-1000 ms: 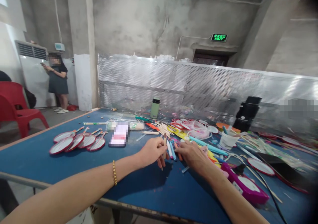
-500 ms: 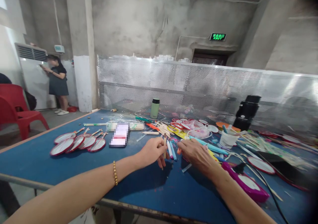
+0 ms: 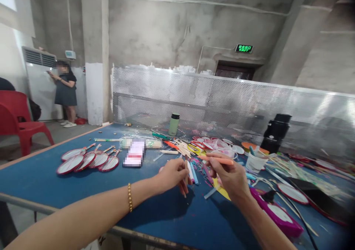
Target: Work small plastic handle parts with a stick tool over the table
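Two hands busy: right hand has an orange marker pinched above the blue table, left hand clamps a thin brown stick near upright; looks like a marker-handling step to me, next move probably calls for keeping that stick steady, blue marker just beside it, red-rimmed discs well off left

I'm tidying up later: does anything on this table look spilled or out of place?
Yes: small pink and blue bits lie scattered on the blue tabletop, roughly between the left hand and right hand, beside the pens. They look spilled, being loose with no visible container. I see no clear damage.
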Available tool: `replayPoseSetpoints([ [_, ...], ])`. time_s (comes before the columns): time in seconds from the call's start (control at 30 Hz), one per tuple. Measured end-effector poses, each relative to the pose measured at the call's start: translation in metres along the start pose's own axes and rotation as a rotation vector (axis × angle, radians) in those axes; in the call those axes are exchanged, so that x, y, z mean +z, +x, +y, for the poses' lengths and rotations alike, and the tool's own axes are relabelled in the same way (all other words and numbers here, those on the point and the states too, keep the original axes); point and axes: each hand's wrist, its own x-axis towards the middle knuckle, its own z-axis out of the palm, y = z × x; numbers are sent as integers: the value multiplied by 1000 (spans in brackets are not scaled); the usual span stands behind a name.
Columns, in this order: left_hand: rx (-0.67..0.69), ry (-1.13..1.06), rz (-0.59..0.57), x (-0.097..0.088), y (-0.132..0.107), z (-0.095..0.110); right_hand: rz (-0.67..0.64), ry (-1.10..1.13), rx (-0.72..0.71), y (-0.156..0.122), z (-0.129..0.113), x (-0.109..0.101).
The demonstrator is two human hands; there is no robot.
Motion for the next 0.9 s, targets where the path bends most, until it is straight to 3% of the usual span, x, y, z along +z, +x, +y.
replayPoseSetpoints([
  [0.13, -16, -43, 14, 2, 1, 2, 48, 127, 31, -5, -10, 9],
  [0.37, -13, -77, -2, 4, 0, 8, 142, 12, -78, -21, -24, 32],
  [0.9, -13, -78, -6, 5, 0, 9, 97, -235, -362, -32, -25, 33],
])
